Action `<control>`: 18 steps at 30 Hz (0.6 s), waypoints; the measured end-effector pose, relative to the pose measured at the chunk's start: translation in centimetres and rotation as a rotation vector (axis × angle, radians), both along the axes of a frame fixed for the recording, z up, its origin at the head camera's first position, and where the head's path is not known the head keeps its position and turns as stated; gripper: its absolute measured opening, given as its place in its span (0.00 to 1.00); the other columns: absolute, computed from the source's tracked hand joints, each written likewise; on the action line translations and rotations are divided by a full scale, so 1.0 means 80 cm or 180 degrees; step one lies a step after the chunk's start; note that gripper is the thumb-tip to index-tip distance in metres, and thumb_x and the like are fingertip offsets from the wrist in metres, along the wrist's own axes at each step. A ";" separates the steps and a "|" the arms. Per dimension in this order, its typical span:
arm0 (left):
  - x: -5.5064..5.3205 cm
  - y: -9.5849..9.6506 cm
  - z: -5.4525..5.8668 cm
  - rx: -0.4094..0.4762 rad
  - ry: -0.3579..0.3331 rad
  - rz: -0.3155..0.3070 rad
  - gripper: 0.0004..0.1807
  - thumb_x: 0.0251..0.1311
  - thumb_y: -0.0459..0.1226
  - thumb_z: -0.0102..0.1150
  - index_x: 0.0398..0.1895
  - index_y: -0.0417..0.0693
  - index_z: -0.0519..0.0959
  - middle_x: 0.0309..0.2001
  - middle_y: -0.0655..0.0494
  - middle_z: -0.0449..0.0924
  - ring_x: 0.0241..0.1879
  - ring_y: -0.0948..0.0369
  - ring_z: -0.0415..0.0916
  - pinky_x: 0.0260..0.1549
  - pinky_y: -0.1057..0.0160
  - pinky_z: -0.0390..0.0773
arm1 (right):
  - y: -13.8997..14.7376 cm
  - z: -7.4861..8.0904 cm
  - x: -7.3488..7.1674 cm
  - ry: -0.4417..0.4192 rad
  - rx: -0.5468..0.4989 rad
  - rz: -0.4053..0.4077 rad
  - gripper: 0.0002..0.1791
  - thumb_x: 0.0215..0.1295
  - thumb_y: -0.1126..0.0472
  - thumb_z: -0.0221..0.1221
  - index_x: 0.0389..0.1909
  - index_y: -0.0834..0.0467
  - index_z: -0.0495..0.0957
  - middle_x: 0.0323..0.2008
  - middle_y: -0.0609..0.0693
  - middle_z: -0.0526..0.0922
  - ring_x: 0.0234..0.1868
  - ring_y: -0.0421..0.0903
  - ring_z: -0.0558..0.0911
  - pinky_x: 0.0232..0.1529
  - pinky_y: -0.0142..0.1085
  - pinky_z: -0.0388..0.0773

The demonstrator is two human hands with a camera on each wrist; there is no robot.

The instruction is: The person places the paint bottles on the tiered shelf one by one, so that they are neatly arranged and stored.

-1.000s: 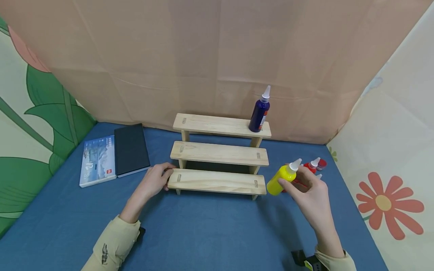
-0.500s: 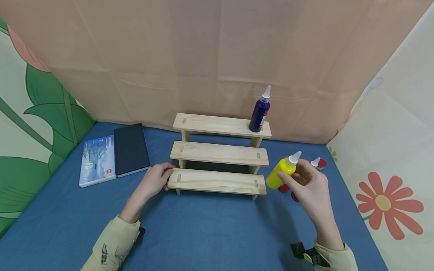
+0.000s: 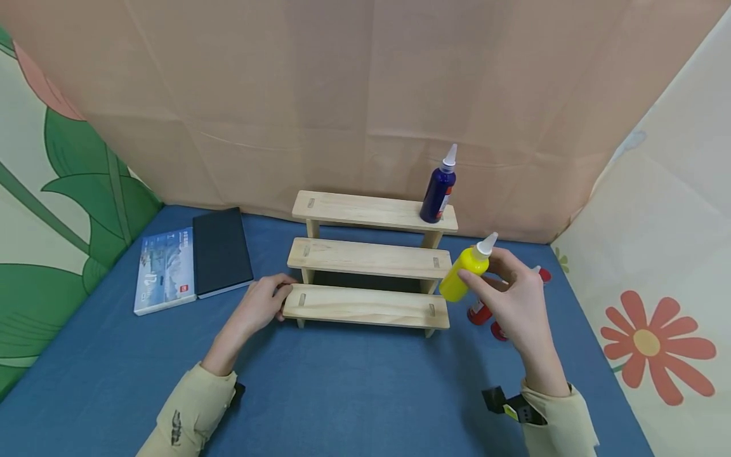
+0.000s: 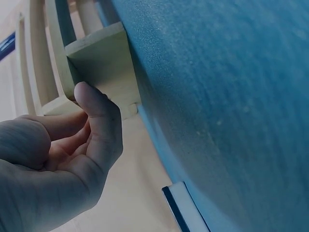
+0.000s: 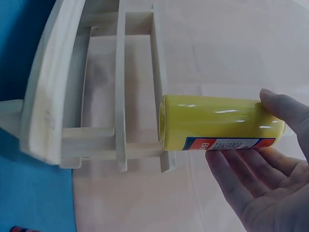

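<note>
My right hand [image 3: 511,295] pinches a yellow squeeze bottle [image 3: 459,274] with a white pointed nozzle, held in the air tilted beside the right end of a three-step wooden stand [image 3: 365,304]. In the right wrist view, the yellow bottle's label [image 5: 227,143] faces the fingers. My left hand [image 3: 265,301] grips the left end of the stand's lowest board; the left wrist view has its curled fingers [image 4: 99,111] at that board's corner. On the top step, at the right, a dark blue bottle [image 3: 437,193] stands upright.
Red bottles [image 3: 480,312] are on the blue tabletop [image 3: 354,393] at the right, partly hidden behind my right hand. At the left lie a blue-and-white book [image 3: 165,270] and a black notebook [image 3: 221,251]. A beige cloth [image 3: 342,95] hangs behind the stand.
My right hand has lifted the yellow bottle and brought it slightly left, up toward the middle step's right end. The left hand and the stand have stayed in place.
</note>
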State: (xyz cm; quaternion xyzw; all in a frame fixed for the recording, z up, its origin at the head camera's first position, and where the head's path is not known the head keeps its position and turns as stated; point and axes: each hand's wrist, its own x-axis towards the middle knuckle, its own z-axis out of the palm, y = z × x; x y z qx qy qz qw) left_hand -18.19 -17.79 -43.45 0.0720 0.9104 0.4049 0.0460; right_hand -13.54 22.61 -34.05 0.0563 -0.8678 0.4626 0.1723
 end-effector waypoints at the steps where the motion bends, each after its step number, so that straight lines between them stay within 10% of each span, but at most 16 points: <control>1: 0.000 0.000 0.000 -0.0001 0.0000 0.0000 0.15 0.81 0.28 0.50 0.60 0.27 0.81 0.37 0.40 0.85 0.17 0.59 0.79 0.18 0.61 0.76 | -0.001 0.002 -0.002 0.0008 -0.0005 0.0022 0.25 0.70 0.58 0.74 0.62 0.65 0.81 0.54 0.57 0.86 0.53 0.52 0.85 0.47 0.22 0.80; 18: -0.001 0.000 0.001 -0.0020 -0.0028 0.0005 0.15 0.82 0.29 0.50 0.60 0.26 0.81 0.30 0.47 0.82 0.17 0.59 0.78 0.18 0.61 0.78 | -0.037 0.027 -0.044 0.0150 -0.0101 0.0239 0.25 0.70 0.56 0.74 0.62 0.63 0.82 0.56 0.56 0.86 0.54 0.51 0.85 0.48 0.23 0.81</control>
